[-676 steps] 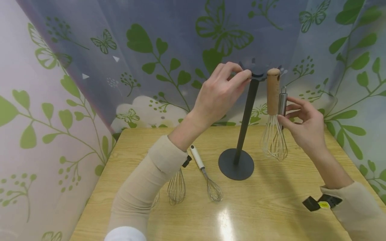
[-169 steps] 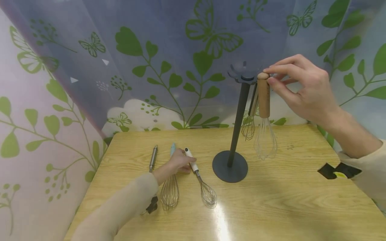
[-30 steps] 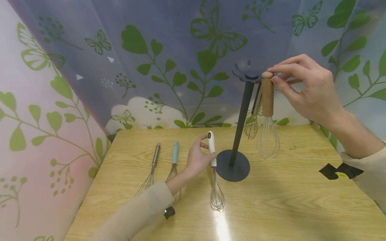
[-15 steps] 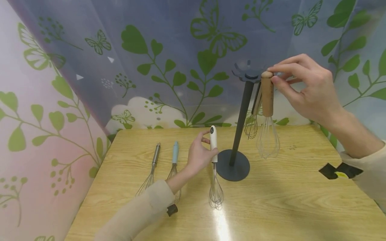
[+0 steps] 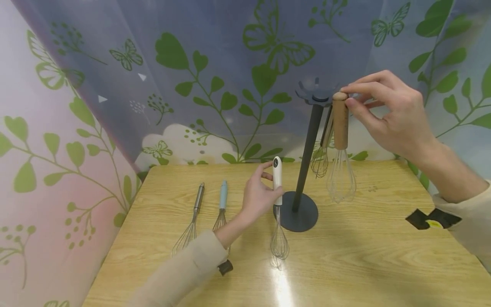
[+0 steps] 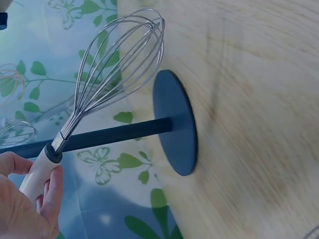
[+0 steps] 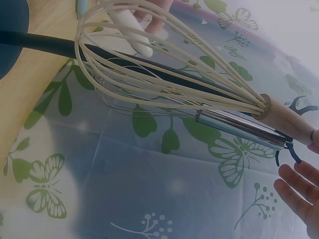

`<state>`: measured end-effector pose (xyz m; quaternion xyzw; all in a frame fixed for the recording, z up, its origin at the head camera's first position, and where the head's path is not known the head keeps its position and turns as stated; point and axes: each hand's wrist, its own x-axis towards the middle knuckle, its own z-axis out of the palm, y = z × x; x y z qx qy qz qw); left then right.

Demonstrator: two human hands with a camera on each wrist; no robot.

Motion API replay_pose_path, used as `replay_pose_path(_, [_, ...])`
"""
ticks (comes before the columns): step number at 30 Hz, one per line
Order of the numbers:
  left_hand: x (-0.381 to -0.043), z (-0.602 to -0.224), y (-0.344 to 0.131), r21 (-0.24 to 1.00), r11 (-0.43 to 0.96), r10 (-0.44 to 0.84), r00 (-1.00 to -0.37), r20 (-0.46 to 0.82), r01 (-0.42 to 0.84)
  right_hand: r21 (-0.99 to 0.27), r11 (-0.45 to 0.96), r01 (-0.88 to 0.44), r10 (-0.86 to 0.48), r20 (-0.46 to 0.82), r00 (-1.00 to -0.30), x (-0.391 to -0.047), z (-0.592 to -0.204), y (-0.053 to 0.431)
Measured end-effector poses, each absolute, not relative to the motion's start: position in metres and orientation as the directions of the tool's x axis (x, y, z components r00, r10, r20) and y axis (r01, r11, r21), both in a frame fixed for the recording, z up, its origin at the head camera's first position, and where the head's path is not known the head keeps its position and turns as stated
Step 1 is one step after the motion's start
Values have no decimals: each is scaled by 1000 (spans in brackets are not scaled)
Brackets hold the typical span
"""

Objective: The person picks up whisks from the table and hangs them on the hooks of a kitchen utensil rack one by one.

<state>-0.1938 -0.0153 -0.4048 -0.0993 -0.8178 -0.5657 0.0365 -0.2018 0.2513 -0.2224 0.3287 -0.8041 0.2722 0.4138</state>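
Note:
My left hand (image 5: 258,194) grips a white-handled whisk (image 5: 278,179) by its handle, lifted over the table with its wire loops hanging down. In the left wrist view that whisk's wire head (image 6: 119,59) crosses in front of the stand's pole. My right hand (image 5: 395,113) pinches the rounded top of a wooden-handled whisk (image 5: 340,123) between thumb and fingers, up beside the hooks of a dark hanging stand (image 5: 308,157). Behind it, a small metal whisk (image 7: 244,128) hangs from a hook.
A steel-handled whisk (image 5: 198,198) and a blue-handled whisk (image 5: 223,195) lie on the wooden table (image 5: 364,247), left of the stand's round base (image 5: 303,219). My left forearm partly covers their wire heads. A leaf-patterned curtain (image 5: 215,38) stands close behind.
My left hand has picked the white-handled whisk off the table and carried it up and right toward the stand. My right hand went from the metal whisk to the wooden one, then stayed.

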Motion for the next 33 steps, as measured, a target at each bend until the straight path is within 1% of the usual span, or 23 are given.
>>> replay_pose_path(8, [-190, -394, -8, 922, 304, 116, -970, 212, 238, -162, 632, -757, -307, 845, -438, -202, -223, 252])
replay_pose_path(18, [-184, -384, -1, 901, 315, 112, -955, 276, 297, -161, 626, -763, -307, 849, -431, -202, -222, 252])
replay_pose_path(27, [-183, -377, 4, 898, 288, 116, -943, 312, 332, -157, 627, -763, -312, 847, -431, -202, -222, 252])
replay_pose_path(33, [-180, -372, 7, 891, 284, 127, -935, 331, 354, -146, 621, -770, -317, 852, -417, -203, -223, 252])
